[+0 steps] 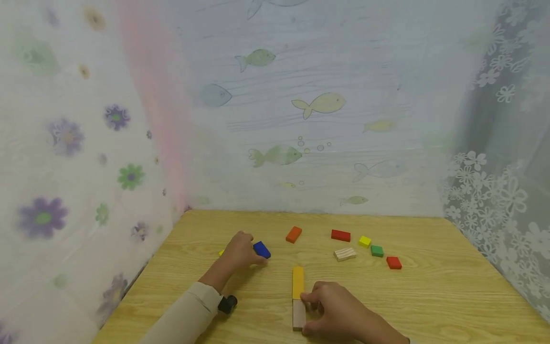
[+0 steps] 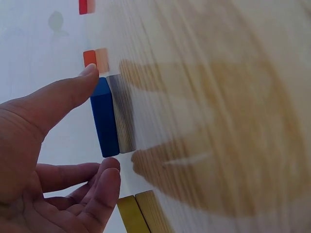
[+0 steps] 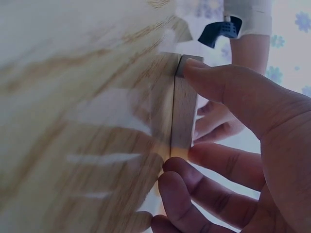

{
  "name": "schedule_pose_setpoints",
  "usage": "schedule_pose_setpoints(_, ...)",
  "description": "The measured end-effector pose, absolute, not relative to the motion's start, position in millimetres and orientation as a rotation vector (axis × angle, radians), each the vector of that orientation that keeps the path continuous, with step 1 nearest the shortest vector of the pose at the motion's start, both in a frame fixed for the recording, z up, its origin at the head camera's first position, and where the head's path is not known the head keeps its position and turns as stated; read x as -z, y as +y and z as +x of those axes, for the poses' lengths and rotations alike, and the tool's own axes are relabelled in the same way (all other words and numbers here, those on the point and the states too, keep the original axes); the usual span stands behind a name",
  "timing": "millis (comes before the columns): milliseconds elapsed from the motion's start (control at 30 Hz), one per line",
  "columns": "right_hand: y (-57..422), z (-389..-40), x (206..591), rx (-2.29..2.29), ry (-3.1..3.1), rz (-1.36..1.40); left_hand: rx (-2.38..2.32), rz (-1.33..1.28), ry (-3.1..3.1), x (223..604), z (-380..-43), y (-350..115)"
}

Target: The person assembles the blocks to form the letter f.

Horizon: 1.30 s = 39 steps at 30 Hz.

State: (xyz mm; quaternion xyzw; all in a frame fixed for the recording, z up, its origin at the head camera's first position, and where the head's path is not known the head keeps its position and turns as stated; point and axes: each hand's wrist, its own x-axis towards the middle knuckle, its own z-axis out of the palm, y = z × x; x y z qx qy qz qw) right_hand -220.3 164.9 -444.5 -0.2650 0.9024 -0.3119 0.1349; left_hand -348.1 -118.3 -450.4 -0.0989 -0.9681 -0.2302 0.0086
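Note:
In the head view, my right hand (image 1: pixel 339 310) grips a plain wooden block (image 1: pixel 299 315) lying lengthwise on the table. The right wrist view shows the thumb on its near end and fingers at its far end. A yellow-orange block (image 1: pixel 298 283) lies end to end with it, forming a straight row. My left hand (image 1: pixel 240 252) is around a blue block (image 1: pixel 261 250), which rests on the table. In the left wrist view, the thumb (image 2: pixel 82 85) is at the upper end of the blue block (image 2: pixel 104 119); a small gap shows between its lower end and the curved fingers.
A yellow block (image 2: pixel 130 213) lies beside the left hand, mostly hidden in the head view. Farther back are an orange block (image 1: pixel 294 234), a red block (image 1: pixel 341 235) and a natural wood block (image 1: pixel 345 254). Small yellow (image 1: pixel 364 241), green (image 1: pixel 376 251) and red blocks (image 1: pixel 394 263) sit right.

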Motion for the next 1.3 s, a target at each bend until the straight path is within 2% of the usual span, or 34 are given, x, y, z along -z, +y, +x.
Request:
schedule_pose_setpoints(367,164.7,-220.3,445.6,0.901,2.613,-0.755,0.946,-0.292,-3.013,452.2,-349.0,-119.6)
schedule_pose_setpoints(833,164.7,-220.2,446.3,0.91,2.617,-0.789,0.975,-0.283,-3.029,451.1,-354.0,-121.8)
schedule_pose_setpoints(1300,164.4,-222.0,445.0,0.888,2.618,-0.781,0.981,-0.382,-3.044,448.3,-361.7,-105.4)
